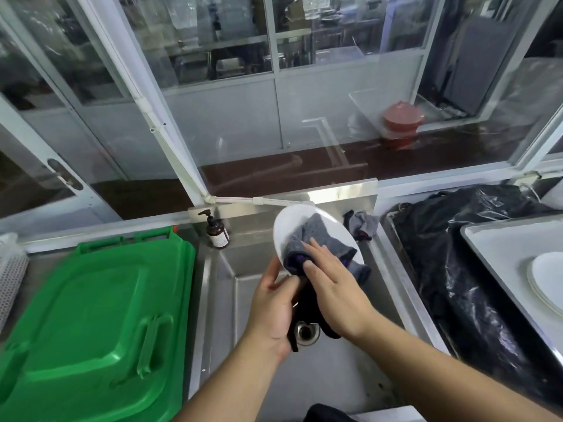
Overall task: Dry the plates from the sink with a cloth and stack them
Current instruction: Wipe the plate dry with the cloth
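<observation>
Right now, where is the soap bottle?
The brown pump bottle stands at the sink's back left corner, beside the green bin lid.

Steel sink; pump bottle, rag

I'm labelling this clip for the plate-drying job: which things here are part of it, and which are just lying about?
In the job:
white plate, held tilted over the sink
grey cloth pressed on it
left hand, right hand
plates on the tray at right

Lying about:
green bin lid
soap bottle
second rag
black bag
</observation>
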